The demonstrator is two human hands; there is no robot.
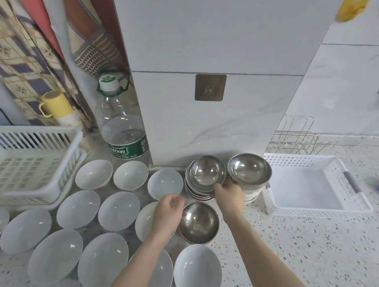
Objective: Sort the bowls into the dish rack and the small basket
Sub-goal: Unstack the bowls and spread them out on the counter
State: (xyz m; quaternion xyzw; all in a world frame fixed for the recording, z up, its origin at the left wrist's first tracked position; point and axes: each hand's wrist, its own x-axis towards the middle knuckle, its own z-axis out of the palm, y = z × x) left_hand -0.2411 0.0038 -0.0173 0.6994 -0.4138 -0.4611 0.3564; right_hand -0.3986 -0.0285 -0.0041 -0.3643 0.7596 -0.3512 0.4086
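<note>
**Steel bowls: light, slick, best taken by the rim**

Under the left hand (168,211), fingers curled on its rim, sits a steel bowl (198,222). The right hand (229,196) pinches the rim of a stacked steel bowl (206,173) just beyond its fingertips. Both look light, stiff and slippery. The white bowls (118,211) left of the fingers look breakable. The water bottle (122,129) label reads partly "…stbon".

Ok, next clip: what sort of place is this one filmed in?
Most likely a home kitchen counter: a speckled stone countertop against white tiled walls, a white plastic dish rack, and many white ceramic bowls beside stacked steel bowls.
</note>
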